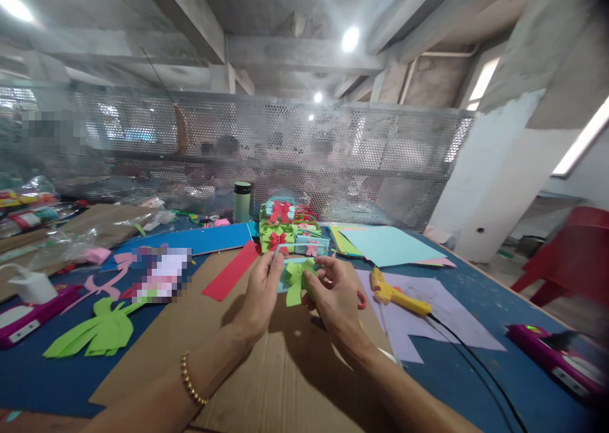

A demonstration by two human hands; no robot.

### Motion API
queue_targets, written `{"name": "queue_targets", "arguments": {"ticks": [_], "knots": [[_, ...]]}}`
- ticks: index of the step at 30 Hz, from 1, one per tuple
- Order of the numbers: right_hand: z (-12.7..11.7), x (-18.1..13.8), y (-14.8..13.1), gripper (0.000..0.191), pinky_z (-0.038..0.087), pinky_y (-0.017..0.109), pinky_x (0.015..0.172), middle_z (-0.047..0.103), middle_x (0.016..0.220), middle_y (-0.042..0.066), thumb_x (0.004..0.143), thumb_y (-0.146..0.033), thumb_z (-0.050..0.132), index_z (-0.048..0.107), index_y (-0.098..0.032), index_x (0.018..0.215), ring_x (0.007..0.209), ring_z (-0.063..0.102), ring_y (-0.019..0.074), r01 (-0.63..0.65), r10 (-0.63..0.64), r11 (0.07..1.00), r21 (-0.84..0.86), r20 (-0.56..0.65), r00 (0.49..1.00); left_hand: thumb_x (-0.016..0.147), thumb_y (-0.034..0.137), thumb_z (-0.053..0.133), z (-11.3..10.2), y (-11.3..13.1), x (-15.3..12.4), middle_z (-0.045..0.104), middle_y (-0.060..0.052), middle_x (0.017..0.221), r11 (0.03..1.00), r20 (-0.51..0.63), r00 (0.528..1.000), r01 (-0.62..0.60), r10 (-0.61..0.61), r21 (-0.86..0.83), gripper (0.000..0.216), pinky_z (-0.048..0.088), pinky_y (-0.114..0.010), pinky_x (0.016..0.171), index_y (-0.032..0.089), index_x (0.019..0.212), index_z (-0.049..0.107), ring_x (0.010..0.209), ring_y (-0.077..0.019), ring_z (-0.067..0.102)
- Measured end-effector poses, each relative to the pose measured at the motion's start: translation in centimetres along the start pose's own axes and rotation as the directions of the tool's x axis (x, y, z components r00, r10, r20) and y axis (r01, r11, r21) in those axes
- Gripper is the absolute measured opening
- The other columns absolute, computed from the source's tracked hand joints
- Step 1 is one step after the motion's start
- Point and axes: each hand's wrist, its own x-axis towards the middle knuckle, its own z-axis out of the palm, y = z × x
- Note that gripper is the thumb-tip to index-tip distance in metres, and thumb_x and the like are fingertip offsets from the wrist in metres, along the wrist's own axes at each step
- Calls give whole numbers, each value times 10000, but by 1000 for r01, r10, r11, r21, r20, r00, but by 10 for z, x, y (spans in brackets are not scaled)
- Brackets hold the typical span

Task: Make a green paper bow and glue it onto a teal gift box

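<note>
Just above the cardboard sheet, my left hand is closed on the left side of a small light-blue folded paper piece. Against its front sits a light-green paper bow, pinched in the fingers of my right hand. Whether the bow is stuck to the blue paper I cannot tell. Behind my hands stand several small paper boxes with bows, green and light blue. A red paper strip lies left of my left hand. Red scissor handles show partly behind my right hand.
Right of my hands, a yellow hot glue gun with a black cord rests on lilac paper. Light-blue sheets lie behind it. Green paper cut-outs lie left. A green bottle stands before a perforated metal screen.
</note>
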Motion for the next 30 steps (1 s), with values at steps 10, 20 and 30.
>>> {"name": "queue_targets", "arguments": {"ticks": [10,20,30], "knots": [[0,1,2,341,424,191,312,507,665,-96,793,-403,679,503,-207,1009,367,566,98,1,-1,1000,-21,5,1000,909,555,531,-2,-4,1,608,-25,840,999,25,1000,-20,18,48,375,433,-256,656,192,917,622,728,-155,546],[1,0,0,365,416,190,304,510,674,-91,777,-423,679,502,-211,1017,368,565,99,-12,12,1000,-7,6,1000,873,564,578,-1,1,0,649,-45,825,1000,5,1000,-8,8,26,390,458,-279,668,185,919,658,722,-175,579],[-1,1,5,362,465,212,327,519,726,-74,806,-420,662,490,-215,1049,429,592,113,-8,8,1000,-20,30,1000,888,566,561,-1,-1,2,665,-57,894,1000,14,1000,-3,3,11,402,464,-279,695,181,962,650,762,-177,593]]}}
